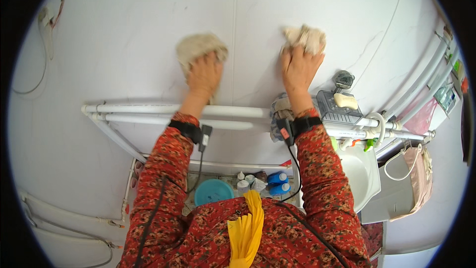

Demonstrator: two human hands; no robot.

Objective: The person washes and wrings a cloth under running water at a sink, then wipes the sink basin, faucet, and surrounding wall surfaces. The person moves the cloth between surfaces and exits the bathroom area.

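My left hand [205, 73] lies on a beige cloth [199, 46] and presses it against the pale wall panel [256, 15], left of the vertical seam. On the right of that seam, a crumpled beige cloth [306, 37] is under the fingertips of my right hand [300, 69], also against the wall. Both arms reach over white pipes [230, 111] fixed along the wall. A blue-grey checked cloth [277, 119] hangs on the pipes beside my right wrist. How firmly the fingers grip the cloths is partly hidden.
A grey soap dish [331, 109] with a bar of soap [346, 101] is fixed right of my right wrist. Below are a white washbasin [357, 175], a turquoise basin [214, 192] and several bottles [279, 184]. A pink bag [418, 119] hangs at the right; a cable [44, 70] hangs far left.
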